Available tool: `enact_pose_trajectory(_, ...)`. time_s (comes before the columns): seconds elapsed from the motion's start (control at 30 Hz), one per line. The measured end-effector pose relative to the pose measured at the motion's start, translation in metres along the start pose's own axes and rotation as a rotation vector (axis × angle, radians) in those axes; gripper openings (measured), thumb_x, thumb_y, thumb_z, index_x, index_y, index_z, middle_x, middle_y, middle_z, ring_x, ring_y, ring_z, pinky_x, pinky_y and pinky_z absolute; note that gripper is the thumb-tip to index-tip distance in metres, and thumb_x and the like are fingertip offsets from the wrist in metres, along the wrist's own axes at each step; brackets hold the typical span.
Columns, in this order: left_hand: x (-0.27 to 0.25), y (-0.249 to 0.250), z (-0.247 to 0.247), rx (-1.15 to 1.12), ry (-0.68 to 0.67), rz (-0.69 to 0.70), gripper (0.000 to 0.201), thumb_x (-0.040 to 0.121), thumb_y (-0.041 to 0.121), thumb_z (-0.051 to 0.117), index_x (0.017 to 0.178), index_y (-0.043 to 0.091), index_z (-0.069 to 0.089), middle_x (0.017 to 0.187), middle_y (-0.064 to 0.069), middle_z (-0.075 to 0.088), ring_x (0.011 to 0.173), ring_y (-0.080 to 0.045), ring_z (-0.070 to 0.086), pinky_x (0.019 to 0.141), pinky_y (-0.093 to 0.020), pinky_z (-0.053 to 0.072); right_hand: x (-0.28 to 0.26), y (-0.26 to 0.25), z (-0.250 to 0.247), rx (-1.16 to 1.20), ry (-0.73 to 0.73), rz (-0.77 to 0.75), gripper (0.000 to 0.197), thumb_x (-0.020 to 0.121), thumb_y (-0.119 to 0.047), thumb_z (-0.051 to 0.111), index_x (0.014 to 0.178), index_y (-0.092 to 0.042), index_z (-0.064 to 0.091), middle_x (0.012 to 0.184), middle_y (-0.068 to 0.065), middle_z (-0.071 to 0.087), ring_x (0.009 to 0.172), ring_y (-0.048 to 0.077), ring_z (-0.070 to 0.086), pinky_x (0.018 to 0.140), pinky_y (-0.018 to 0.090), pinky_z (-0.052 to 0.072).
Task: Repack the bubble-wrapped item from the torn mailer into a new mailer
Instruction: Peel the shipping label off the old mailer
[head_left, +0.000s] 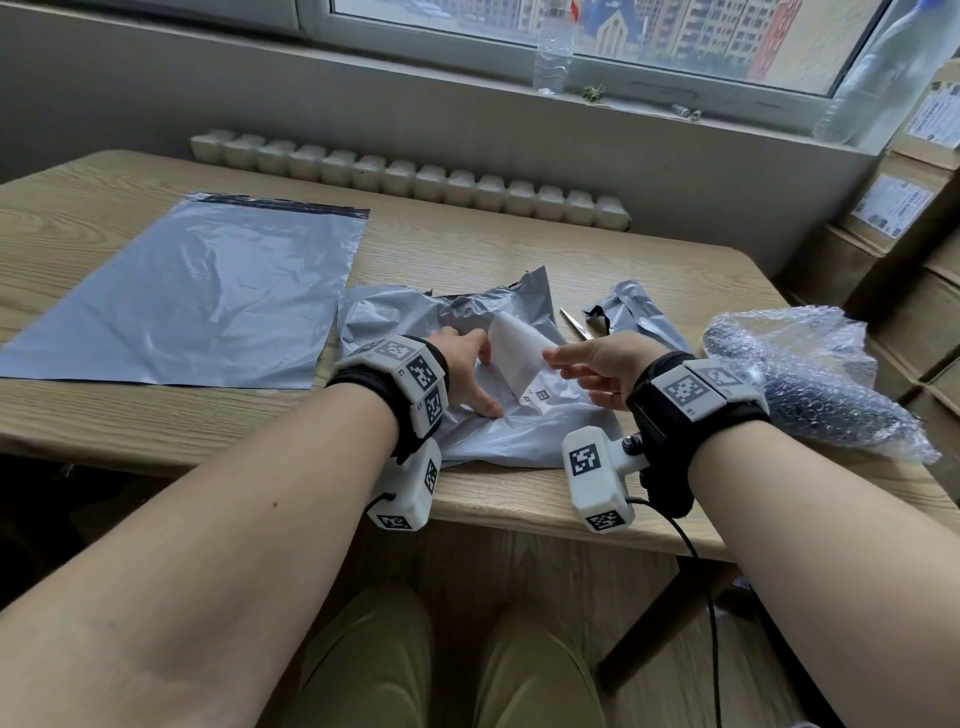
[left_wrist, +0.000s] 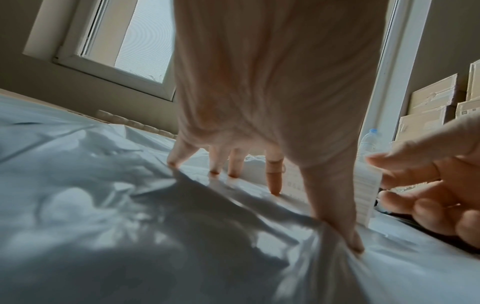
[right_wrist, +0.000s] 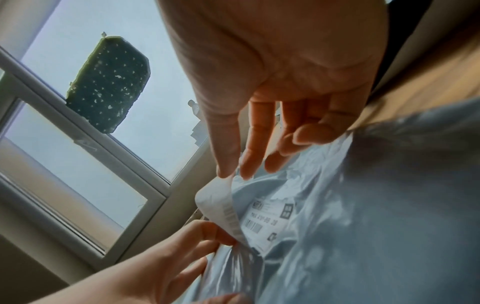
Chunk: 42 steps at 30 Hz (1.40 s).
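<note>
Scissors (head_left: 574, 323) mostly hidden behind right hand (head_left: 597, 366); label (head_left: 519, 358) print blurred. Left hand (head_left: 467, 371) spread flat, fingertips (left_wrist: 275, 190) pressing torn mailer (head_left: 519, 431) to table (head_left: 467, 249). Right hand pinching peeled label corner. Wrapped item (head_left: 810, 387) lying at right, apart; new mailer (head_left: 197, 296) flat at left.

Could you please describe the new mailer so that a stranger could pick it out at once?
On the wooden table, look at the far left. The new mailer lies flat and smooth there, unlike the crumpled torn mailer beside it.
</note>
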<state>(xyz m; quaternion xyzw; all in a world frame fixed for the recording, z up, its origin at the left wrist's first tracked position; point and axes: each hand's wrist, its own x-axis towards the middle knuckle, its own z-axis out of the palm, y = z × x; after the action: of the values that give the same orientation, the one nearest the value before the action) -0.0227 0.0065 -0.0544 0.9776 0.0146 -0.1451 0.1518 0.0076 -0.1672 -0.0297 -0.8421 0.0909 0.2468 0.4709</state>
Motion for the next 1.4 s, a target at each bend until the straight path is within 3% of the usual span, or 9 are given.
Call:
enact_pose_trajectory(0.2, -0.001, 0.0, 0.001, 0.005, -0.004, -0.007, 0.075, 0.071, 0.048, 0.077, 0.131, 0.022, 0.04, 0.14, -0.01, 0.037, 0.124, -0.025, 0.045, 0.106, -0.035, 0.038, 0.007, 0.005, 0.001, 0.199, 0.022, -0.01, 0.015, 0.084, -0.009, 0.067, 0.074, -0.008, 0.056, 0.073, 0.004, 0.056, 0.062, 0.01, 0.048, 0.059, 0.02, 0.038)
enact_pose_trajectory(0.53, -0.002, 0.001, 0.001, 0.017, 0.001, -0.017, 0.073, 0.072, 0.049, 0.076, 0.13, 0.023, 0.041, 0.14, -0.008, 0.038, 0.124, -0.025, 0.045, 0.105, -0.034, 0.038, 0.013, 0.01, -0.005, 0.183, 0.015, -0.018, 0.018, 0.09, -0.013, 0.061, 0.073, -0.007, 0.058, 0.072, 0.005, 0.061, 0.062, 0.011, 0.055, 0.061, 0.018, 0.045)
enact_pose_trajectory(0.73, -0.002, 0.002, 0.0, 0.024, -0.012, -0.023, 0.073, 0.071, 0.05, 0.075, 0.129, 0.023, 0.04, 0.141, -0.007, 0.037, 0.125, -0.025, 0.045, 0.105, -0.036, 0.038, 0.012, 0.008, -0.006, 0.191, 0.012, -0.002, 0.018, 0.092, -0.013, 0.059, 0.075, -0.007, 0.056, 0.042, -0.004, 0.062, 0.064, 0.012, 0.056, 0.063, 0.019, 0.045)
enact_pose_trajectory(1.0, -0.002, 0.001, 0.0, 0.024, -0.014, -0.022, 0.073, 0.072, 0.05, 0.075, 0.129, 0.023, 0.04, 0.14, -0.007, 0.037, 0.123, -0.024, 0.046, 0.104, -0.035, 0.039, 0.009, 0.007, -0.004, 0.195, 0.004, 0.001, 0.023, 0.095, -0.014, 0.053, 0.073, -0.008, 0.053, 0.038, -0.005, 0.06, 0.064, 0.011, 0.054, 0.062, 0.018, 0.043)
enact_pose_trajectory(1.27, -0.002, 0.002, 0.0, 0.028, -0.012, -0.022, 0.073, 0.072, 0.05, 0.075, 0.129, 0.024, 0.04, 0.14, -0.007, 0.037, 0.124, -0.025, 0.045, 0.104, -0.035, 0.039, 0.008, 0.006, -0.005, 0.199, 0.019, 0.0, 0.025, 0.097, -0.014, 0.05, 0.072, -0.009, 0.051, 0.037, -0.005, 0.059, 0.034, 0.003, 0.057, 0.06, 0.018, 0.044)
enact_pose_trajectory(1.4, -0.002, 0.002, 0.0, 0.021, -0.003, -0.02, 0.071, 0.072, 0.048, 0.075, 0.129, 0.022, 0.04, 0.14, -0.008, 0.037, 0.124, -0.025, 0.045, 0.104, -0.035, 0.039, 0.005, 0.007, -0.004, 0.221, 0.022, 0.005, 0.024, 0.098, -0.014, 0.048, 0.074, -0.01, 0.05, 0.036, -0.005, 0.058, 0.038, 0.004, 0.057, 0.058, 0.017, 0.043)
